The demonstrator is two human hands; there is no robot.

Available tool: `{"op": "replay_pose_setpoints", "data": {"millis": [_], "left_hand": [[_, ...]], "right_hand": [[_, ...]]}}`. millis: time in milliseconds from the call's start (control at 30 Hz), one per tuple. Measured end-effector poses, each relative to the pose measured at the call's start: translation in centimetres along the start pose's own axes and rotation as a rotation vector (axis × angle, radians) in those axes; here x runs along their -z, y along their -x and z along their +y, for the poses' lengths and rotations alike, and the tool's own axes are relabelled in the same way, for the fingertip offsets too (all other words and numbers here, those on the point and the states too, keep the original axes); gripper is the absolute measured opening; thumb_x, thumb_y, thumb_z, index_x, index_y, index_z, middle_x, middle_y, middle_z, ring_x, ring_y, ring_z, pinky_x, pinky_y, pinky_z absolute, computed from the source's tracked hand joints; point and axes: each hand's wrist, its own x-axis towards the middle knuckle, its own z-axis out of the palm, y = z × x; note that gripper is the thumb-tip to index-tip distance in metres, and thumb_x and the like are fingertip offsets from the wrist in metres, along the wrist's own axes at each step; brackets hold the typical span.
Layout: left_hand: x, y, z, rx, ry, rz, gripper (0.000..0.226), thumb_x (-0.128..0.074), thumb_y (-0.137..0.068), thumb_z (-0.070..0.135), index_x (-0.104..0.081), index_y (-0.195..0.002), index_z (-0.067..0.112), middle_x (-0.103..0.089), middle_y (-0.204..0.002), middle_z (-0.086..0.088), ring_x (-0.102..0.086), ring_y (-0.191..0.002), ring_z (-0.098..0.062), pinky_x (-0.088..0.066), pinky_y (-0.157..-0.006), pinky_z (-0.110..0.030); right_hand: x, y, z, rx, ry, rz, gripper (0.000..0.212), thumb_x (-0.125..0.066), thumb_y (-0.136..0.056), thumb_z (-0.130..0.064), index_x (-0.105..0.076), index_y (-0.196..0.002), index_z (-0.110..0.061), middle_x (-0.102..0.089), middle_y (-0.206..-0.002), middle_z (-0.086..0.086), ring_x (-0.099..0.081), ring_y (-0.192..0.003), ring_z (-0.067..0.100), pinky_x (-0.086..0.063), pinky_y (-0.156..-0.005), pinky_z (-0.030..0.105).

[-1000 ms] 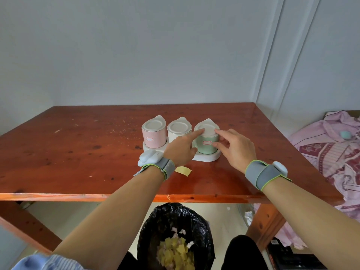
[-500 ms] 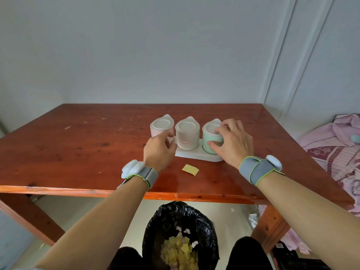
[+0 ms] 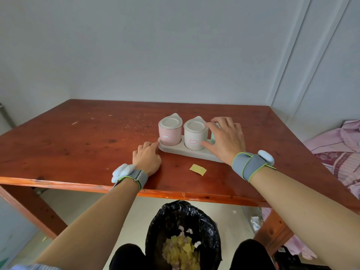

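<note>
Green jar [image 3: 212, 137] sits under the right hand [image 3: 227, 141], fingers curled around.

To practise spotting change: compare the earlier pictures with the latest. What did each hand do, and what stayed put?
The left hand left the green jar lid and moved left; its fingertip now touches the left end of the tray. The right hand closed round the green jar and grips it. The pink jar, white jar and yellow paper scrap stayed put.
</note>
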Motion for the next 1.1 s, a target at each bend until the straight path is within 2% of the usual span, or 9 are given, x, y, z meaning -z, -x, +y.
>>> {"op": "replay_pose_setpoints", "data": {"millis": [133,333,533,667,767,967,1100], "left_hand": [[-0.2,0.3,-0.2,-0.049,-0.028,-0.009,0.061,-0.039,-0.087,0.016,-0.029,-0.146,0.028,-0.043,-0.145,-0.001,-0.038,-0.131,-0.029,-0.027,-0.107,-0.043],[-0.6,0.2,-0.5,-0.074,-0.049,0.006,0.059,-0.038,-0.089,0.018,-0.029,-0.146,0.029,-0.04,-0.147,0.0,-0.036,-0.133,-0.028,-0.025,-0.108,-0.042],[-0.5,0.4,-0.5,-0.123,-0.001,0.008,0.062,-0.038,-0.087,0.012,-0.029,-0.147,0.026,-0.022,-0.159,0.003,-0.018,-0.146,-0.022,-0.017,-0.117,-0.043],[-0.6,0.6,-0.5,-0.165,0.0,0.015,0.062,-0.039,-0.086,0.011,-0.031,-0.146,0.023,-0.026,-0.157,0.008,-0.019,-0.146,-0.019,-0.017,-0.117,-0.04],[-0.4,0.9,-0.5,-0.174,0.001,0.015,0.061,-0.04,-0.086,0.011,-0.033,-0.146,0.023,-0.028,-0.157,0.009,-0.023,-0.144,-0.019,-0.018,-0.116,-0.039],[-0.3,1.6,-0.5,-0.203,-0.019,0.012,0.061,-0.04,-0.087,0.012,-0.031,-0.146,0.022,-0.027,-0.157,0.007,-0.028,-0.141,-0.02,-0.021,-0.115,-0.038],[-0.4,1.9,-0.2,-0.215,-0.014,-0.001,0.061,-0.039,-0.087,0.012,-0.029,-0.147,0.02,-0.026,-0.158,0.004,-0.03,-0.14,-0.023,-0.024,-0.113,-0.038]], "right_hand": [[-0.7,-0.7,-1.1,0.005,-0.012,-0.038,0.052,-0.069,-0.073,-0.056,-0.061,-0.114,-0.024,-0.056,-0.12,-0.001,-0.047,-0.115,0.026,-0.035,-0.091,0.042],[-1.1,-0.7,-1.4,-0.009,-0.016,-0.056,0.045,-0.067,-0.079,-0.05,-0.062,-0.115,-0.024,-0.06,-0.115,0.0,-0.049,-0.115,0.026,-0.035,-0.091,0.042],[-0.6,-1.0,-1.0,-0.002,0.002,-0.116,0.044,-0.066,-0.082,-0.04,-0.058,-0.123,-0.026,-0.058,-0.123,-0.003,-0.045,-0.12,0.024,-0.034,-0.096,0.041],[-0.4,-1.0,-0.8,-0.012,0.004,-0.141,0.047,-0.065,-0.081,-0.045,-0.056,-0.124,-0.027,-0.057,-0.126,-0.004,-0.044,-0.122,0.024,-0.035,-0.098,0.042],[-0.3,-1.0,-0.7,-0.022,-0.015,-0.119,0.046,-0.065,-0.081,-0.049,-0.058,-0.121,-0.027,-0.059,-0.124,-0.005,-0.046,-0.12,0.023,-0.035,-0.097,0.042],[-0.5,-0.5,-0.4,0.0,0.002,-0.113,0.047,-0.07,-0.081,-0.031,-0.058,-0.125,-0.023,-0.058,-0.13,-0.001,-0.046,-0.124,0.026,-0.036,-0.096,0.045],[-0.3,1.3,-1.3,0.039,-0.053,0.045,0.038,-0.071,-0.078,-0.026,-0.065,-0.115,-0.018,-0.063,-0.115,0.004,-0.055,-0.111,0.032,-0.043,-0.085,0.044]]}}
